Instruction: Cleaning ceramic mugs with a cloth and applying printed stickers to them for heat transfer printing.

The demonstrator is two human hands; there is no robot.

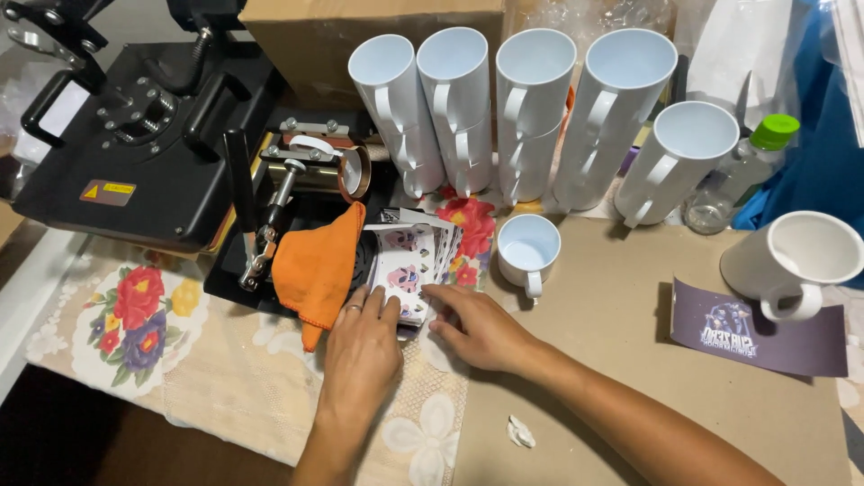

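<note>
A fanned stack of printed paper sheets [412, 256] with pink and dark patterns lies at the table's middle. My left hand [360, 346], a ring on one finger, rests on the stack's lower left corner, fingers together. My right hand [477, 326] lies flat beside the stack's lower right, its fingertips touching the sheets' edge. An orange cloth [315, 270] is draped just left of the sheets, over the base of a black mug press [297, 171].
A black heat press [135, 135] fills the back left. Several stacks of white mugs [531, 108] stand at the back, a small mug [528, 249] near the sheets, another mug [792, 261] above a dark printed sheet [756, 333] at right. A green-capped bottle [747, 166] stands behind.
</note>
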